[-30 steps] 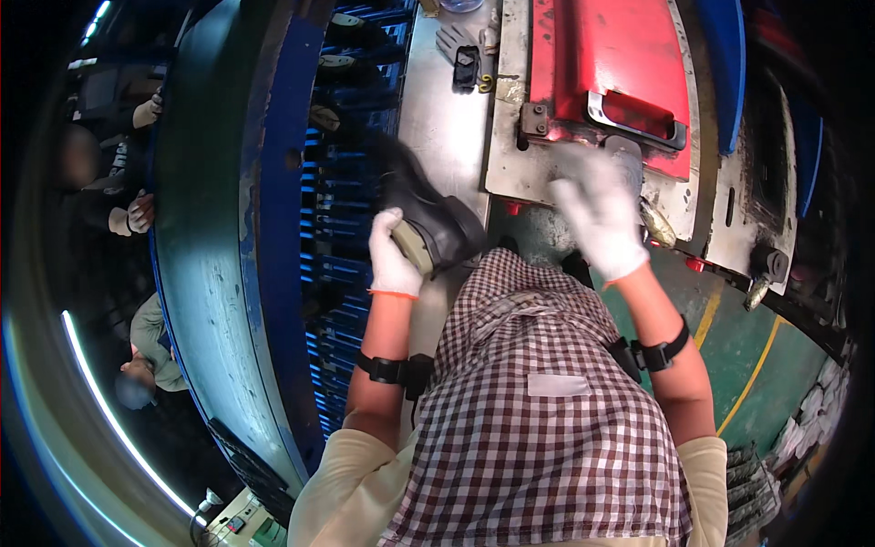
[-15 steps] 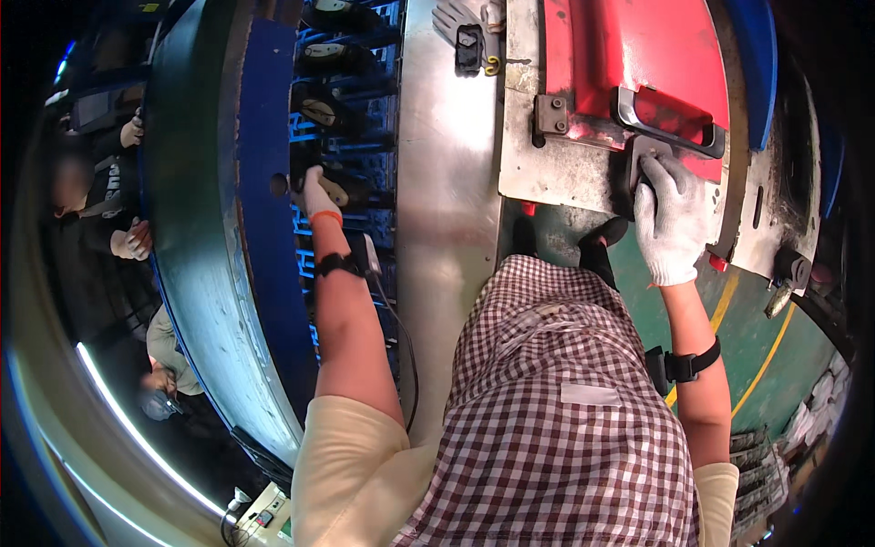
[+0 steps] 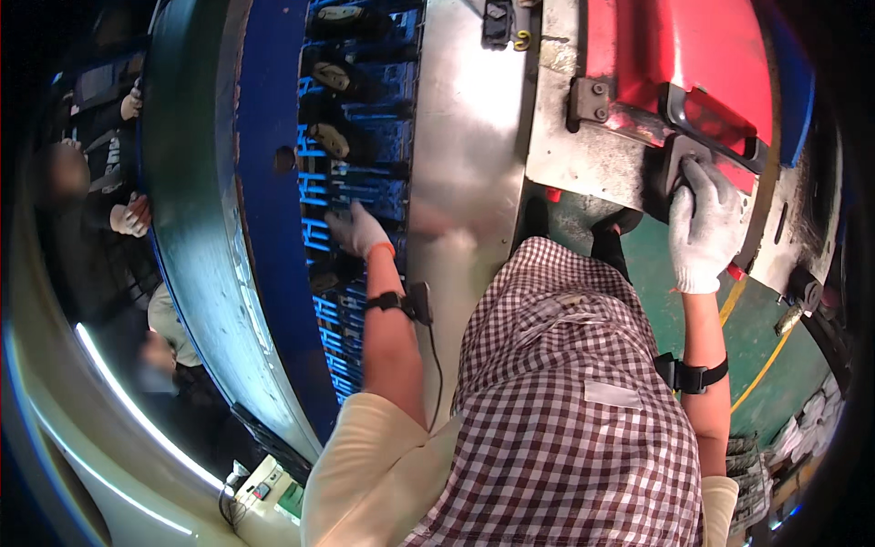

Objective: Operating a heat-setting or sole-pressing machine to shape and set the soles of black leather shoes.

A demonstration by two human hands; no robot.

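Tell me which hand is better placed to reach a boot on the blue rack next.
Left, I judge: the left hand is over the rack, near a boot, and seems empty. The right hand is across the metal strip, on a dark grip.

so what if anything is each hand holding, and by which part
Right hand: fingers over the near end of the dark grey block; whether gripped cannot be told. Left hand: nothing visibly held.

Yellow line (image 3: 762,373) on green floor (image 3: 658,290); pale pile (image 3: 809,425), possibly cloth, at lower right.
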